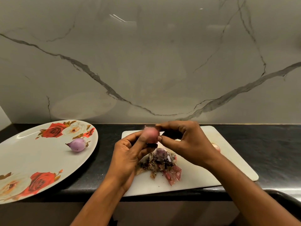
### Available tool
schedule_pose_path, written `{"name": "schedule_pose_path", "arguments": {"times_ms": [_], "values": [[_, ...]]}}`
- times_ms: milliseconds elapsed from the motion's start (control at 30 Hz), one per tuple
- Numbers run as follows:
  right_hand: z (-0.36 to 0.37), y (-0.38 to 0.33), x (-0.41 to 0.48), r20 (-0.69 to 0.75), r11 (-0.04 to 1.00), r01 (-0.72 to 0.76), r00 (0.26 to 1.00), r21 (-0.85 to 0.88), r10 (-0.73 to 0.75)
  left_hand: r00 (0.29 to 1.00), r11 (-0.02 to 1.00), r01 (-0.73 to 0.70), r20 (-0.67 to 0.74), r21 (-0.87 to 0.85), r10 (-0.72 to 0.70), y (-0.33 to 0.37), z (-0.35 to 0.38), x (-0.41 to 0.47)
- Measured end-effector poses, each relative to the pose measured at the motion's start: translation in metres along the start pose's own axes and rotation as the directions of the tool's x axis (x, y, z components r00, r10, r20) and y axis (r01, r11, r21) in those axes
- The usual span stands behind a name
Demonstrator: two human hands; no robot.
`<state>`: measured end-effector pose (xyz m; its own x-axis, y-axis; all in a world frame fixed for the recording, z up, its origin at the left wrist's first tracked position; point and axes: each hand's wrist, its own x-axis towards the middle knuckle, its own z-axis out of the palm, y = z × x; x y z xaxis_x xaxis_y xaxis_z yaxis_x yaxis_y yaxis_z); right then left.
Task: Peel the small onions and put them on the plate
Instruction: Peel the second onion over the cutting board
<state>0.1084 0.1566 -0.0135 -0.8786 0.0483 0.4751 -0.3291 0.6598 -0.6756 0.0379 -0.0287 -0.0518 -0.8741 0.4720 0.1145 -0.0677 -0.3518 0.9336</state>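
My left hand (pixel 128 154) holds a small pink onion (pixel 150 134) up above the white cutting board (pixel 195 176). My right hand (pixel 184 141) pinches at the onion's right side with thumb and fingertips. One peeled purple onion (pixel 77 144) lies on the large white plate with red roses (pixel 32 160) at the left. Another small purple onion (pixel 160 152) rests on a heap of skins (pixel 161 167) on the board under my hands. A further onion (pixel 216 147) peeks out behind my right wrist.
The board and plate sit on a black counter (pixel 260 144) against a marble wall. The plate overhangs the counter's front edge at the left. A rounded counter corner shows at the lower right.
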Motion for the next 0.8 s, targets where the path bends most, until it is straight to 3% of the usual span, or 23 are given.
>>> {"name": "schedule_pose_path", "arguments": {"times_ms": [233, 367, 800], "values": [[0.006, -0.004, -0.002, -0.018, 0.992, 0.066, 0.998, -0.108, -0.068, 0.999, 0.999, 0.023, -0.026, 0.038, -0.022, 0.001, 0.001, 0.000], [0.012, 0.000, -0.001, -0.117, 0.970, 0.129, 0.981, -0.204, -0.155, 0.999, 0.999, 0.032, -0.035, 0.043, -0.031, 0.001, 0.002, -0.003], [0.012, 0.000, -0.004, -0.036, 1.000, 0.011, 0.999, 0.000, -0.011, 0.993, 0.997, 0.073, -0.090, 0.031, -0.070, 0.007, 0.006, -0.004]]}}
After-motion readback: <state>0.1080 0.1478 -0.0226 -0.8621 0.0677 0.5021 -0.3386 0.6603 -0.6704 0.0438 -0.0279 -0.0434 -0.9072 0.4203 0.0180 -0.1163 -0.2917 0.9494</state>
